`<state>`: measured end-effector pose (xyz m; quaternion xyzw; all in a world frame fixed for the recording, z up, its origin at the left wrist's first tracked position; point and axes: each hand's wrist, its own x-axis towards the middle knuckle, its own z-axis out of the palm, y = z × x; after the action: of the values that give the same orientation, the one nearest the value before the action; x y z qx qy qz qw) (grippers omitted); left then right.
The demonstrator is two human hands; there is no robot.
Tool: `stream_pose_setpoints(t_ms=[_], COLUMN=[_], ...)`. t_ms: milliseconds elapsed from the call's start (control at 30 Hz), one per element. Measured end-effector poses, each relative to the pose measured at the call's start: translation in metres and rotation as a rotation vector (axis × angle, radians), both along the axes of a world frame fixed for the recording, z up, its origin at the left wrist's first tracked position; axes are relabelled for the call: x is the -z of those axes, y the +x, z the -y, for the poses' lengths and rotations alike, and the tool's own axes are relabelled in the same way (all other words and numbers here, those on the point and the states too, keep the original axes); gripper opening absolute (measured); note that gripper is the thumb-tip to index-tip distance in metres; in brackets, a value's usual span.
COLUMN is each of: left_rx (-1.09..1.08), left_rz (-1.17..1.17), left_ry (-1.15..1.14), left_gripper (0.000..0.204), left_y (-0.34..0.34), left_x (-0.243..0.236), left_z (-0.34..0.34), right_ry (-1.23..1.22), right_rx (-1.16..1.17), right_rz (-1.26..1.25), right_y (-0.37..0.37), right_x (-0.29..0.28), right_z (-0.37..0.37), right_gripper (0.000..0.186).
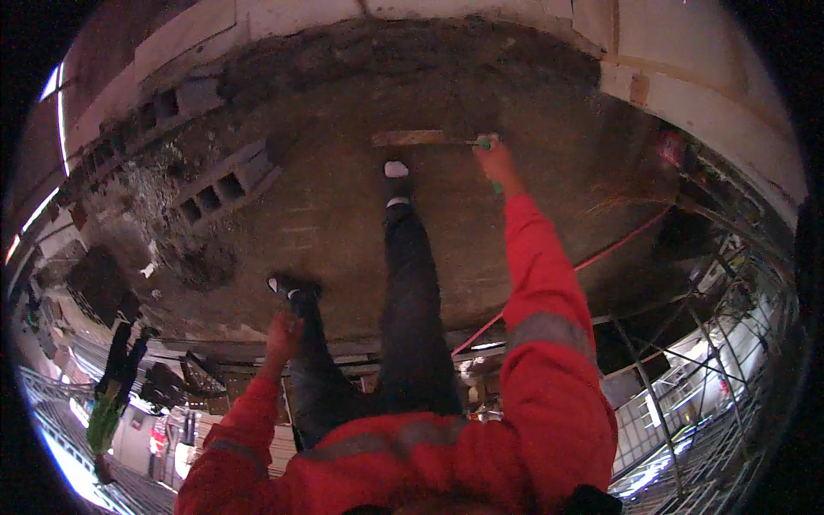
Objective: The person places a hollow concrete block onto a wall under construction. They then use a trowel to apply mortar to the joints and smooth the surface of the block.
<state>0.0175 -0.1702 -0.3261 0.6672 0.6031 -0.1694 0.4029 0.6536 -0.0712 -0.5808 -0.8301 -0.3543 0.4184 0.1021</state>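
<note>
My right hand [496, 161] is stretched forward and closed round the green handle of a tool [408, 137]. The tool's thin rod runs left from the handle to a long, narrow head, worn brown and pale. That head hangs just beyond my forward shoe [396, 170], over the dark floor; whether it touches the floor I cannot tell. My left hand [284, 333] hangs low beside my left leg, near the other shoe [292, 285]. Its fingers are dim and blurred, and nothing can be made out in them.
Hollow concrete blocks [227, 184] lie on the left among rubble. A pale wall [704, 103] curves along the far side and right. A red hose or cord [622, 243] crosses the floor on the right, near metal frame bars [652, 403]. A green broom-like bundle [105, 421] stands lower left.
</note>
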Motion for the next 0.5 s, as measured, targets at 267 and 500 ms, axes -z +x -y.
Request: stream_pose_setpoints(t_ms=[267,500], left_rx=[0.057,0.001], left_rz=[-0.16,-0.193], left_ry=[-0.181,-0.293], left_gripper=[0.029,0.024], left_y=[0.054,0.067], left_x=[-0.011,-0.019], left_z=[-0.066,-0.097], right_ry=[0.112,0.673], right_rx=[0.813,1.237], right_rz=[-0.575,-0.91], right_y=[0.089,0.041], right_x=[0.074,0.061], right_z=[-0.056,-0.209], right_gripper=[0.027,0.014])
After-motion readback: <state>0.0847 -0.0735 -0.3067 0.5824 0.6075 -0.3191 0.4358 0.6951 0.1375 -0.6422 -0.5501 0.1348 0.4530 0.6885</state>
